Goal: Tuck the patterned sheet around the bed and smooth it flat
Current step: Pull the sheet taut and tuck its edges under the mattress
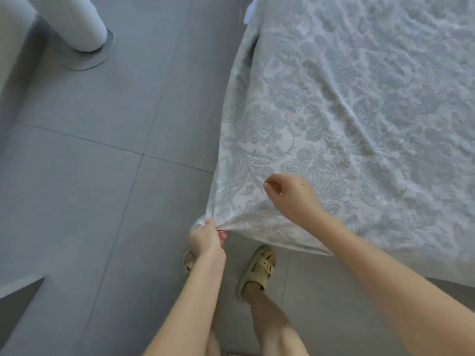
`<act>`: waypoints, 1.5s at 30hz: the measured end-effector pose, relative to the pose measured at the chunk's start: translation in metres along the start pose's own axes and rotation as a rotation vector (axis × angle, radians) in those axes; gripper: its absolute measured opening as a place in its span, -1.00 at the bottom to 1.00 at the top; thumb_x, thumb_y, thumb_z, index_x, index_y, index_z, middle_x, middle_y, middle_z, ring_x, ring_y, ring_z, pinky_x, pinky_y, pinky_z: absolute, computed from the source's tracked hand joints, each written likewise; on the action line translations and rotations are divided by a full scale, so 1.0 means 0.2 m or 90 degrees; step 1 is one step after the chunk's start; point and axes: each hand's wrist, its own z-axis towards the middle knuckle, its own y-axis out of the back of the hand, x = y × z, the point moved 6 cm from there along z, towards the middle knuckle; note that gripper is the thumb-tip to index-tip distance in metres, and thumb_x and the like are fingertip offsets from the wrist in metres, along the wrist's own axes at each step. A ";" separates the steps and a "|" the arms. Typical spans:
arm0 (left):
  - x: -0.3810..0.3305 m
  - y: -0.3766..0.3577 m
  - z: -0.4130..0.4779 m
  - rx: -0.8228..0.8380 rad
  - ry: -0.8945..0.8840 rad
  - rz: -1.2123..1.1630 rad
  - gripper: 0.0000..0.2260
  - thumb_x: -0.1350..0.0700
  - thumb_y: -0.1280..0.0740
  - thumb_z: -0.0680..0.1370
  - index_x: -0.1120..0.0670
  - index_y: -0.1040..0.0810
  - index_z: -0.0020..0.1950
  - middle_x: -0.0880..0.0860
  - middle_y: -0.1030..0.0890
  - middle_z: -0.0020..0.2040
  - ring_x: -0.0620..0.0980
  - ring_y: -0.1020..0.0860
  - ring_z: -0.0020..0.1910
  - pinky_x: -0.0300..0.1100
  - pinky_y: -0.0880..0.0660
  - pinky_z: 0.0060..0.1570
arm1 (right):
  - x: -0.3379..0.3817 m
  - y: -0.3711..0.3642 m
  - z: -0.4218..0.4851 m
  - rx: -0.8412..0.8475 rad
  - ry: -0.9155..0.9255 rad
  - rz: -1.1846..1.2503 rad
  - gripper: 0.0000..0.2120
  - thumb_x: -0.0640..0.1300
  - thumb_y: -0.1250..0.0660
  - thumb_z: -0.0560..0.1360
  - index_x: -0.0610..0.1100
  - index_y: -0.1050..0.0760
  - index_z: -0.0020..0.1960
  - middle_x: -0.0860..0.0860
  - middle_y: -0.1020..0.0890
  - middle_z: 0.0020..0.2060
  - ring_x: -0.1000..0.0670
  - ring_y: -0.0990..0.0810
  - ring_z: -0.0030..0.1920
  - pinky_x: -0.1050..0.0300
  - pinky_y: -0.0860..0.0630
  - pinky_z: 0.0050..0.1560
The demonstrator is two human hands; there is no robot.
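Left hand (pixel 205 237) pinches the grey-white patterned fabric sheet's (pixel 347 111) six-o'clock corner; right hand (pixel 290 195) curls over it, grip unclear.

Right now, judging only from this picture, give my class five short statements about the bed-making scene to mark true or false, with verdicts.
1. The left hand grips a bunched corner of the patterned sheet. True.
2. The sheet already lies perfectly smooth. False: long creases fan out across it from the gripped corner.
3. The floor is laid with large grey tiles. True.
4. The person is barefoot. False: they wear beige sandals.
5. The right hand is pressed flat on the floor. False: it is over the sheet near the bed's corner, fingers curled.
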 end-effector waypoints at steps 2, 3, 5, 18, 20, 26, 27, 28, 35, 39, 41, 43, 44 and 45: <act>0.01 0.04 -0.03 -0.004 -0.049 -0.024 -0.62 0.11 -0.22 0.57 0.15 -0.41 -0.45 0.04 -0.45 -0.59 0.01 -0.38 -0.54 -0.17 -0.35 -0.37 | 0.09 0.01 0.09 -0.023 0.069 -0.050 -0.77 -0.10 -0.18 0.58 -0.16 -0.59 -0.05 -0.03 -0.65 -0.22 -0.07 -0.58 -0.16 -0.03 -0.55 -0.12; 0.02 0.04 -0.04 -0.004 -0.043 -0.059 -0.62 0.11 -0.22 0.57 0.16 -0.42 -0.45 0.05 -0.45 -0.55 0.00 -0.37 -0.52 -0.19 -0.33 -0.39 | 0.14 0.00 0.13 -0.023 0.114 -0.082 -0.77 -0.11 -0.18 0.58 -0.15 -0.59 -0.05 -0.03 -0.65 -0.22 -0.06 -0.57 -0.15 -0.01 -0.54 -0.13; 0.03 0.01 -0.04 -0.008 0.007 -0.134 -0.64 0.12 -0.23 0.57 0.16 -0.43 -0.43 0.08 -0.45 -0.48 -0.02 -0.35 -0.51 -0.22 -0.29 -0.46 | 0.25 -0.05 0.21 -0.004 0.239 -0.157 -0.77 -0.13 -0.19 0.58 -0.14 -0.62 -0.04 -0.02 -0.66 -0.21 -0.07 -0.55 -0.13 0.03 -0.52 -0.15; 0.19 -0.19 0.04 0.173 0.040 -0.498 -0.62 -0.10 -0.16 0.61 0.16 -0.62 0.03 0.10 -0.69 -0.09 -0.02 -0.65 -0.14 -0.20 -0.56 -0.17 | 0.34 -0.55 0.43 0.437 0.562 -0.585 -0.52 0.08 0.09 0.64 -0.11 -0.56 -0.01 -0.01 -0.58 0.02 -0.05 -0.48 0.10 0.08 -0.33 0.12; 0.21 -0.23 0.00 0.165 0.032 -0.538 -0.57 -0.13 -0.13 0.61 0.16 -0.60 0.12 0.10 -0.68 0.00 0.00 -0.63 -0.04 -0.18 -0.53 -0.07 | 0.35 -0.57 0.43 0.470 0.564 -0.618 -0.50 0.09 0.09 0.63 -0.16 -0.54 -0.02 -0.05 -0.57 0.02 -0.07 -0.49 0.09 0.08 -0.33 0.03; 0.22 -0.33 -0.10 0.156 0.052 -0.615 -0.66 -0.11 -0.08 0.63 -0.03 -0.60 0.10 -0.02 -0.66 0.03 -0.07 -0.59 0.04 -0.16 -0.50 -0.01 | 0.33 -0.65 0.45 0.552 0.481 -0.686 -0.51 0.20 0.12 0.61 -0.06 -0.44 -0.16 -0.09 -0.59 0.08 -0.10 -0.50 0.14 0.01 -0.36 0.16; 0.22 -0.33 -0.10 0.153 0.056 -0.628 -0.67 -0.11 -0.07 0.63 -0.04 -0.60 0.10 -0.03 -0.66 0.03 -0.08 -0.59 0.05 -0.16 -0.50 0.01 | 0.34 -0.66 0.45 0.564 0.478 -0.690 -0.48 0.21 0.13 0.61 -0.04 -0.49 -0.15 -0.09 -0.58 0.11 -0.11 -0.49 0.17 0.00 -0.35 0.23; 0.22 -0.33 -0.11 0.151 0.059 -0.641 -0.66 -0.11 -0.07 0.64 -0.04 -0.61 0.10 -0.03 -0.66 0.03 -0.08 -0.59 0.06 -0.16 -0.49 0.03 | 0.35 -0.66 0.45 0.579 0.465 -0.683 -0.44 0.23 0.14 0.60 -0.04 -0.55 -0.07 -0.08 -0.58 0.14 -0.11 -0.48 0.21 -0.01 -0.33 0.28; 0.11 -0.29 -0.20 0.216 -0.080 -0.592 -0.61 -0.21 0.02 0.61 -0.17 -0.57 0.15 -0.15 -0.59 0.20 -0.17 -0.52 0.20 -0.12 -0.36 0.33 | 0.40 -0.35 0.29 0.626 0.510 -0.596 -0.30 0.23 0.19 0.58 -0.23 -0.57 -0.05 -0.10 -0.62 -0.11 -0.03 -0.54 -0.04 0.17 -0.27 0.18; -0.06 -0.39 -0.38 0.392 -0.195 -0.517 -0.52 -0.27 0.11 0.58 -0.19 -0.42 0.35 -0.21 -0.43 0.36 -0.26 -0.36 0.35 -0.12 -0.23 0.44 | 0.37 0.04 0.22 0.653 0.552 -0.384 -0.35 0.31 0.18 0.54 -0.07 -0.53 -0.20 0.06 -0.59 -0.24 0.08 -0.54 -0.12 0.06 -0.29 0.15; -0.12 -0.49 -0.46 0.479 -0.231 -0.473 -0.47 -0.36 0.12 0.53 -0.25 -0.41 0.35 -0.21 -0.41 0.38 -0.25 -0.31 0.39 -0.12 -0.19 0.45 | 0.38 0.14 0.21 0.648 0.550 -0.328 -0.42 0.26 0.14 0.56 0.02 -0.59 -0.06 0.13 -0.63 -0.09 0.13 -0.56 0.01 0.13 -0.25 0.16; -0.14 -0.54 -0.52 0.518 -0.224 -0.468 -0.55 -0.40 0.11 0.49 -0.40 -0.48 0.15 -0.25 -0.45 0.27 -0.24 -0.35 0.34 -0.18 -0.22 0.40 | 0.38 0.16 0.21 0.641 0.560 -0.325 -0.46 0.24 0.13 0.57 0.09 -0.60 0.01 0.16 -0.64 -0.02 0.14 -0.56 0.05 0.17 -0.24 0.17; -0.13 -0.55 -0.53 0.527 -0.211 -0.484 -0.56 -0.41 0.08 0.47 -0.39 -0.48 0.14 -0.23 -0.47 0.24 -0.23 -0.38 0.33 -0.20 -0.25 0.38 | 0.38 0.16 0.21 0.647 0.541 -0.331 -0.49 0.24 0.11 0.57 0.11 -0.60 0.01 0.18 -0.64 -0.02 0.14 -0.56 0.05 0.22 -0.24 0.19; -0.13 -0.57 -0.51 0.537 -0.203 -0.509 -0.51 -0.44 0.03 0.45 -0.33 -0.47 0.23 -0.19 -0.49 0.26 -0.20 -0.40 0.33 -0.19 -0.27 0.36 | 0.40 0.15 0.22 0.651 0.505 -0.309 -0.52 0.24 0.07 0.57 0.13 -0.60 0.01 0.21 -0.65 -0.03 0.17 -0.56 0.05 0.32 -0.25 0.18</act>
